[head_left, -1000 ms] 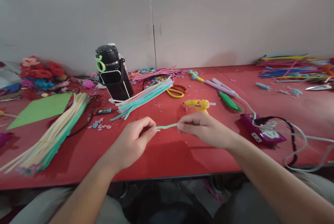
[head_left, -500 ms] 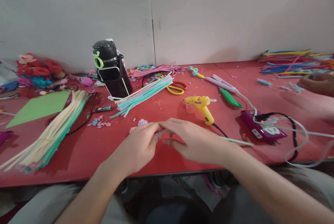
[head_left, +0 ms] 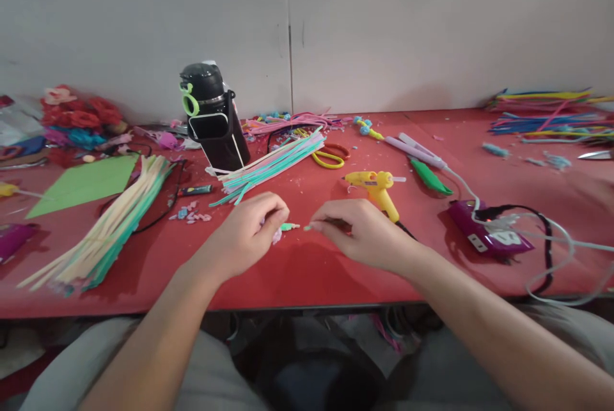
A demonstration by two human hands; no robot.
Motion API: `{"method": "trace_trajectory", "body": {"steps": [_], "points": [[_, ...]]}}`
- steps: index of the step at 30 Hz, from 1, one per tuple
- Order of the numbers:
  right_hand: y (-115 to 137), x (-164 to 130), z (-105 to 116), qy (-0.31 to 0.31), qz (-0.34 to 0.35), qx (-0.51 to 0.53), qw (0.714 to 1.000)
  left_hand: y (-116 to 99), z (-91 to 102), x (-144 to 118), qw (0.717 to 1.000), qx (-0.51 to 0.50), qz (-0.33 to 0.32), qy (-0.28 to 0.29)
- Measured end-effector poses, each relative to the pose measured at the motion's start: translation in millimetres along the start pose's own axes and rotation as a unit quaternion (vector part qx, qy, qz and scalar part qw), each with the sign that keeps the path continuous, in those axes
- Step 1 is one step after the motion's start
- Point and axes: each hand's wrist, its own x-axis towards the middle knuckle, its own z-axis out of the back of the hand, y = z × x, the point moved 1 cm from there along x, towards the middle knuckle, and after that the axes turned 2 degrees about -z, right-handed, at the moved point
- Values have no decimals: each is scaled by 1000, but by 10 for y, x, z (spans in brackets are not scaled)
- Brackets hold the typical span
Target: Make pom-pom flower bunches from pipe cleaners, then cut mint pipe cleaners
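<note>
Green piece (head_left: 288, 227), yellow glue gun (head_left: 377, 188), purple power strip (head_left: 466, 224), red tabletop (head_left: 307, 283).

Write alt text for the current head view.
A person's left hand and right hand face each other over a red tabletop, the left holding a small green, pale-tipped piece, the right a tiny green bit. Beyond are a yellow plastic glue gun and a tall black bottle.

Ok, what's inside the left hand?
A green piece pokes out of the left hand, with part of something lilac showing below it. The fingers cover the rest, so I can't tell whether the two are joined.
</note>
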Motion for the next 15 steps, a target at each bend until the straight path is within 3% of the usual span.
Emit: {"method": "trace_trajectory", "body": {"steps": [2,5,8,15], "points": [[-62,47,-47,0,-32,-47,998,102,-47,4,994,105,15,-38],[-130,104,-143,28,-44,-93,994,219,-136,-20,980,199,27,9],[-171,128,-226,38,-28,-96,994,248,-175,-41,982,180,37,52],[-185,112,-302,58,-45,-84,994,186,-169,-21,991,121,-47,30]]}}
